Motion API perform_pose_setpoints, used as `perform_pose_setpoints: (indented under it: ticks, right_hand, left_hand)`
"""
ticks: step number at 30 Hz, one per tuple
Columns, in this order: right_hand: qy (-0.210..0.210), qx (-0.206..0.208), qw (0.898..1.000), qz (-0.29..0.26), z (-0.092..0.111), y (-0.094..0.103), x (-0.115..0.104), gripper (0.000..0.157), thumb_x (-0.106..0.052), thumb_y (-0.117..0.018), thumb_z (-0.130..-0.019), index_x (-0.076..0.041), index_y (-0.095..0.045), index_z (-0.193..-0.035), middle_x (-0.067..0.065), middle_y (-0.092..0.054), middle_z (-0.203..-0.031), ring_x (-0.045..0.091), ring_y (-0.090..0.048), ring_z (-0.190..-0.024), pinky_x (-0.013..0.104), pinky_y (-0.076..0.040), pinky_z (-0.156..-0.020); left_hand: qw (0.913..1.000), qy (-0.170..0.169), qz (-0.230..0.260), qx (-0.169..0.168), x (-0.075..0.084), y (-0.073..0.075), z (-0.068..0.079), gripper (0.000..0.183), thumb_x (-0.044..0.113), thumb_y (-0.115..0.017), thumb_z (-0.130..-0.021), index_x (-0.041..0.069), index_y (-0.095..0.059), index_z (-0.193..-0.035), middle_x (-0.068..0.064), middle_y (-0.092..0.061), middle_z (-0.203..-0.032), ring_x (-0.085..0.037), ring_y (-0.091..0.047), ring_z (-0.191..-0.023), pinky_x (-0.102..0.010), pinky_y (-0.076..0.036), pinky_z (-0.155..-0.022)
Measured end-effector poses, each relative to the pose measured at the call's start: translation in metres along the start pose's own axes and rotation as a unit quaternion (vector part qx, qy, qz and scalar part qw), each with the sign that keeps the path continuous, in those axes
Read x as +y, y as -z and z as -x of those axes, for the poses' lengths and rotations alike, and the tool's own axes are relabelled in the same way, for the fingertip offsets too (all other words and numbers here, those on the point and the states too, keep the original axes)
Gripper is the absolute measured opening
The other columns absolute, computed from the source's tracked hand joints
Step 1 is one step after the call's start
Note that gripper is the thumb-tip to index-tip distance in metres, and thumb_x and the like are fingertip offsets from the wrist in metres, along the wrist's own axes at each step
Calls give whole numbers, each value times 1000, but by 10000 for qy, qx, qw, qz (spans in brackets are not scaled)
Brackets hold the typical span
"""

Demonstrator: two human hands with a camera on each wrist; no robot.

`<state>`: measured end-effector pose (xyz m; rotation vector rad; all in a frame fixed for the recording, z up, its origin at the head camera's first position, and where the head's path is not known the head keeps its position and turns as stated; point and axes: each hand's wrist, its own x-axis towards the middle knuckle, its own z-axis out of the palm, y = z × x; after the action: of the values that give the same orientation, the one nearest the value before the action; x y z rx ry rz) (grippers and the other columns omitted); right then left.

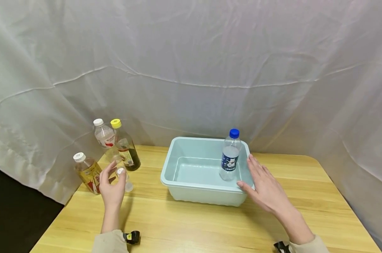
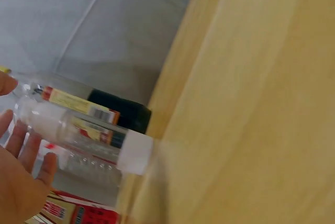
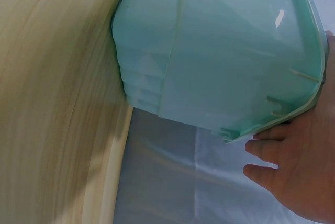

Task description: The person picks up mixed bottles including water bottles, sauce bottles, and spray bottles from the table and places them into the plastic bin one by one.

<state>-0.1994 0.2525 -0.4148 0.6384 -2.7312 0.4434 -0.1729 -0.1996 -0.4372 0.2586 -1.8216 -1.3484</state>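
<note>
At the left, my left hand (image 1: 113,188) has its thumb and fingers curved about the top of a small clear bottle (image 2: 91,130) with a whitish base. Fingers partly hide its top. My right hand (image 1: 267,189) lies with straight fingers against the right rim of a pale blue plastic basin (image 1: 200,193). The right wrist view shows that hand's fingers along the basin's outer edge. Inside the basin, near its right wall, stands a clear bottle with a blue cap (image 1: 230,158) and a dark blue label.
Beyond the left hand stand a yellow-capped bottle of dark liquid (image 1: 127,154), a clear white-capped bottle (image 1: 104,136) and a yellow-labelled drink bottle (image 1: 88,172). A grey curtain (image 1: 191,70) hangs behind the wooden table (image 1: 178,225).
</note>
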Motion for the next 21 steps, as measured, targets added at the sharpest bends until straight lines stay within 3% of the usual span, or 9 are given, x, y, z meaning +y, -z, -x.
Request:
perform_pose_setpoints:
  ticks: [6, 17, 21]
  right_hand:
    - [-33, 27, 10000, 15, 0, 0, 0, 82, -55, -48, -93, -3, -21, -150, 6, -9, -158, 27, -17, -144, 46, -18, -115]
    - [-18, 6, 10000, -4, 0, 0, 0, 82, -54, -48, -93, -3, -20, -150, 7, -10, -158, 27, -17, -144, 46, -17, -115]
    - [-35, -7, 10000, 5, 0, 0, 0, 82, -55, -48, -93, -4, -19, -151, 6, -9, -158, 27, -16, -144, 46, -17, -115]
  left_hand:
    - [9980, 589, 101, -227, -8, 2, 3, 48, 1, -65, -85, -4, -49, -130, -23, -54, -125, -13, -53, -103, -32, -41, -83]
    - [9950, 938, 253, -215, -21, 1, 1, 42, 1, -66, -84, -6, -51, -124, -13, -55, -119, -13, -53, -102, -19, -47, -80]
    - [9945, 1008, 263, -137, -39, 0, -2, 41, 4, -68, -84, -2, -53, -122, -2, -54, -113, -8, -53, -99, -12, -47, -76]
